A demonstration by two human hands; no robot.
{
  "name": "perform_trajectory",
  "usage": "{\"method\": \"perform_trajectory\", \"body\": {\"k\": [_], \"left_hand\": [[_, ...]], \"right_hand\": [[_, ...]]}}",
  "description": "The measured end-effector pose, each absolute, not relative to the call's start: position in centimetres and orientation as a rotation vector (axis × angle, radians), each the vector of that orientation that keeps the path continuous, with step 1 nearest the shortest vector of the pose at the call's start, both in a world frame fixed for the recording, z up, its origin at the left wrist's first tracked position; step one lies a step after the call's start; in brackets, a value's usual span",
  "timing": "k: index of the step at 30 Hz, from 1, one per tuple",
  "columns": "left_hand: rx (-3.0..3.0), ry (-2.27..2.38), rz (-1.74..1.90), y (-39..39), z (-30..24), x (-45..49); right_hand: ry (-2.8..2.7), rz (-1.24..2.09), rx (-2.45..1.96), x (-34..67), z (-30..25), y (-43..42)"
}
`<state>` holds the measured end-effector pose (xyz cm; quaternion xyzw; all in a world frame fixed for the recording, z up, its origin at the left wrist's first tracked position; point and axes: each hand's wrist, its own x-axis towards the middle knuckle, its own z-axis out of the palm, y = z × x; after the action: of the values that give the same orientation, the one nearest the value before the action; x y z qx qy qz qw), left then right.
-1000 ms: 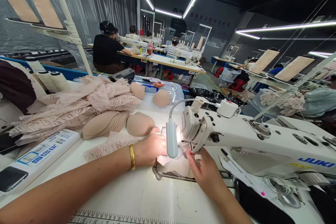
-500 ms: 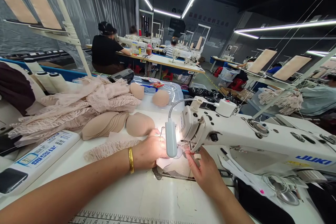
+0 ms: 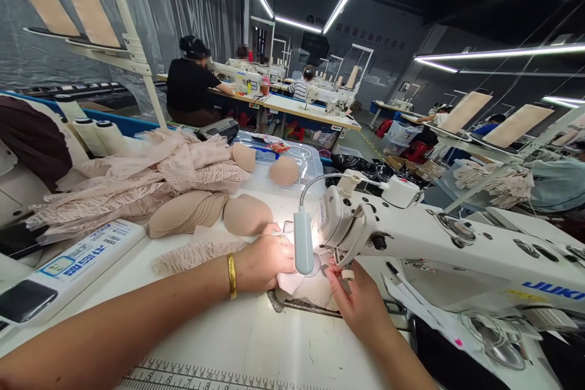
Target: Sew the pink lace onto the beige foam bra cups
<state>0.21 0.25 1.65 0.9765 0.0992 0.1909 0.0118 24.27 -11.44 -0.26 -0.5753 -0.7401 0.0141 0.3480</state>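
Note:
Beside the needle area of a white sewing machine (image 3: 365, 219), my left hand (image 3: 265, 261) grips a small pale pink fabric piece (image 3: 290, 283). A grey lamp (image 3: 303, 242) hides some of its fingertips. My right hand (image 3: 363, 304) is close by the presser foot, thumb and fingers drawn together; whatever they hold, if anything, cannot be made out. A strip of pink lace (image 3: 196, 258) lies left of my left wrist. Behind that hand sit a beige moulded bra cup (image 3: 247, 214) and a stack of similar cups (image 3: 189, 213).
Heaped lace pieces (image 3: 137, 170) and thread cones (image 3: 95, 134) stand at the left, near a white control box (image 3: 73, 271). Two more cups rest by a clear plastic lid (image 3: 304, 155). A ruler (image 3: 205, 378) runs along the front edge. Other people sew farther back.
The whole view has shifted slightly. Pink fabric that showed at my right fingertips is less visible there now. Both hands stay near the needle.

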Motion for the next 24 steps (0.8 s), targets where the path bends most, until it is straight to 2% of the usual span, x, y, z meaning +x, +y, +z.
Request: {"method": "perform_trajectory", "body": {"k": [16,24], "left_hand": [[3.079,0.271,0.587,-1.1,1.0,-0.4],[3.105,0.228,0.601,-2.1,0.8,-0.5]], "right_hand": [[-2.155,-0.011,-1.412,24.6,-1.2,-11.5],[-2.421,0.249,-1.306,23.6,0.5,-12.2]]}}
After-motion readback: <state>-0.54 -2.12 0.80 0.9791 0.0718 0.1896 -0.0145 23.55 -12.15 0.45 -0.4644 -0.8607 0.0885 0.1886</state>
